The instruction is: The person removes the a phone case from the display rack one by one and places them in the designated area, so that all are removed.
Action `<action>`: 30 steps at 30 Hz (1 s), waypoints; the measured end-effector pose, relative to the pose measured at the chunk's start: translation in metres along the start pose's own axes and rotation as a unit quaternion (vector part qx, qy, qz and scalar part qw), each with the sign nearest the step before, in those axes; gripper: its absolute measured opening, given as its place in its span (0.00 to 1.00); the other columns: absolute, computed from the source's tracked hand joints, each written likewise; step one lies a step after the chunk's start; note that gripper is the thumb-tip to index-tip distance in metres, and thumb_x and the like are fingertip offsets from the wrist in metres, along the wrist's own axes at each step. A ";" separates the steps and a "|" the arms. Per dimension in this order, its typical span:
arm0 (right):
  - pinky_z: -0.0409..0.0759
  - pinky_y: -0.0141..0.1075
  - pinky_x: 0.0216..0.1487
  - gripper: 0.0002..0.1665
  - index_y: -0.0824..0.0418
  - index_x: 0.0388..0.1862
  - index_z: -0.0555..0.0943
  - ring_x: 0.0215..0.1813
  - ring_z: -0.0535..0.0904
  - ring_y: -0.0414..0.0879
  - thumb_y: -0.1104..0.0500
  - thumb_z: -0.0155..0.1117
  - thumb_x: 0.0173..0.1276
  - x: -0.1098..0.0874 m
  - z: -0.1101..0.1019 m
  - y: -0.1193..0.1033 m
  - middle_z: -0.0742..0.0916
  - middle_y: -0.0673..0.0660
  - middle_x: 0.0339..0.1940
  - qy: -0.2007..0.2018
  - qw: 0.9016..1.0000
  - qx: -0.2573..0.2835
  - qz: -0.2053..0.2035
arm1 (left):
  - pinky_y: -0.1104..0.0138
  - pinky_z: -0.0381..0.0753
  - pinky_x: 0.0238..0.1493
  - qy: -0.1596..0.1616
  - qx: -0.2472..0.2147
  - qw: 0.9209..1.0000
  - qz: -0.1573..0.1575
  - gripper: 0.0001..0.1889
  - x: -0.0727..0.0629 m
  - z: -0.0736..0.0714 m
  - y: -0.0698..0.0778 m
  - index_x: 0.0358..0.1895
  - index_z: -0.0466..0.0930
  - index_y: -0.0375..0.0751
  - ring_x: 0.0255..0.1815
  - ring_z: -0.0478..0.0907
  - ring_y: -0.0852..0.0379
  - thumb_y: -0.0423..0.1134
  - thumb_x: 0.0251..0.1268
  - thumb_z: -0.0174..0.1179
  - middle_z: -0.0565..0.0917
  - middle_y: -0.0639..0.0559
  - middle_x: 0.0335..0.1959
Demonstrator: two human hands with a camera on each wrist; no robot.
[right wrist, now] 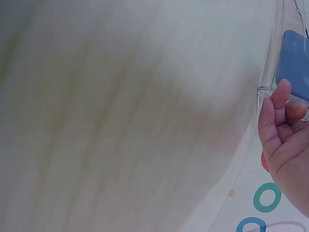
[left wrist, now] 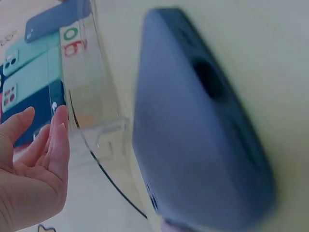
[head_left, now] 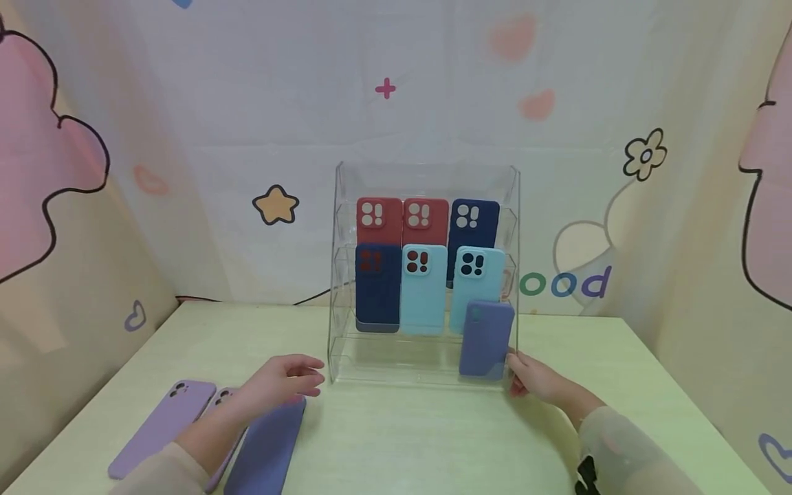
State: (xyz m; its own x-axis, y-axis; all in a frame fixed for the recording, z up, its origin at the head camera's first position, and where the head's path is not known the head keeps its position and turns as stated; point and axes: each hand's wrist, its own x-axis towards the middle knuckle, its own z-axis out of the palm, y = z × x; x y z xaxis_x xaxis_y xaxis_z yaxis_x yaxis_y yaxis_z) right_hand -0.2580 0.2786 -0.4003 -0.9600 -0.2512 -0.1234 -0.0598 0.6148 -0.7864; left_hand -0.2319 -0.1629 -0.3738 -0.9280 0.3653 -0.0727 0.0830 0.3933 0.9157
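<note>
Periwinkle-blue rectangular phone case (head_left: pixel 487 340) leans at the clear acrylic tiered rack's (head_left: pixel 396 354) bottom right — front lip (head_left: pixel 402 377) presumably prevents sliding. Left hand (head_left: pixel 281 381): empty, fingers loosely extended. Right hand (head_left: pixel 535 378): beside the rack's right side — pinch indeterminable.

pale, creased backdrop (head_left: pixel 445 137) behind a light yellow-green table (head_left: pixel 396 447). backdrop prints: yellow star (head_left: pixel 276 205), outlined flower (head_left: pixel 646 155), small pink cross (head_left: pixel 386 88), letters "ood" (head_left: pixel 566 283). cream side walls (head_left: pixel 699 261) carry large pink shapes (head_left: pixel 43 151), black-edged. light soft, shadows faint.
</note>
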 end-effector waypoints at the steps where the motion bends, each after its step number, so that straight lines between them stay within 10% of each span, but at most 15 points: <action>1: 0.77 0.42 0.37 0.22 0.66 0.26 0.64 0.29 0.74 0.49 0.54 0.32 0.77 0.000 0.000 0.001 0.71 0.56 0.21 0.000 1.000 -0.001 0.001 | 0.53 0.77 0.45 -0.003 -0.002 1.000 0.014 0.25 0.006 0.006 0.003 0.58 0.70 0.28 0.44 0.81 0.48 0.41 0.63 0.60 0.80 0.39 0.46; 17: 0.77 0.42 0.36 0.22 0.66 0.25 0.64 0.29 0.74 0.49 0.56 0.31 0.76 0.000 -0.002 -0.001 0.71 0.56 0.20 -0.002 1.000 0.005 -0.003 | 0.56 0.75 0.51 -0.030 -0.065 0.990 0.125 0.22 0.082 0.118 0.046 0.62 0.69 0.32 0.53 0.75 0.44 0.35 0.65 0.56 0.77 0.37 0.53; 30: 0.75 0.41 0.36 0.22 0.65 0.24 0.62 0.28 0.71 0.47 0.56 0.30 0.76 0.002 -0.001 -0.001 0.68 0.54 0.19 -0.012 1.000 0.011 -0.004 | 0.56 0.71 0.56 -0.019 -0.121 0.983 0.135 0.25 0.117 0.148 0.068 0.64 0.65 0.29 0.58 0.72 0.41 0.30 0.64 0.56 0.73 0.34 0.58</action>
State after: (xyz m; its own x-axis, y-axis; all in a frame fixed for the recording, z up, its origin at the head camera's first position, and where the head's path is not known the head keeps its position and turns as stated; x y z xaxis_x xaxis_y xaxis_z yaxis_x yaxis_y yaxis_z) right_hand -0.2598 0.2786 -0.3991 -0.9528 -0.2741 -0.1309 -0.0616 0.5964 -0.8003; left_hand -0.2812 0.0316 -0.3783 -0.8689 0.4628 0.1755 0.2319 0.0675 0.9704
